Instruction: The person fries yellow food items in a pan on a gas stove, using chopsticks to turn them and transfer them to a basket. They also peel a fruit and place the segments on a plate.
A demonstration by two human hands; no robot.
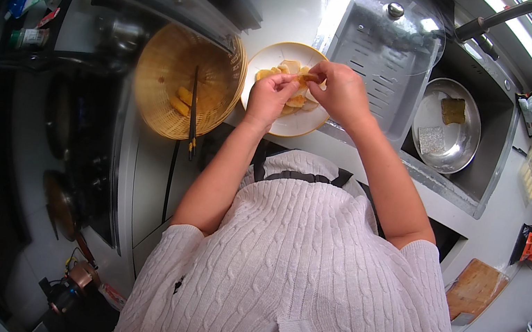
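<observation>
Over a white plate with a yellow rim [298, 128], my left hand [272, 99] and my right hand [342, 93] meet. Between their fingertips they pinch a small browned piece of food [306, 77]. Pale and golden food slices [290, 66] lie on the plate beneath, partly hidden by my fingers. Left of the plate stands a wicker basket [156, 79] with a few yellow pieces [181, 102] inside. A pair of dark chopsticks [193, 109] leans across its near rim.
Right of the plate, a grey slotted tray [374, 86] sits at the sink under a clear glass lid [391, 34]. The sink holds a steel bowl [451, 144] with two scouring pads. A black faucet [513, 12] arches above. A wooden cutting board [476, 288] lies at the right.
</observation>
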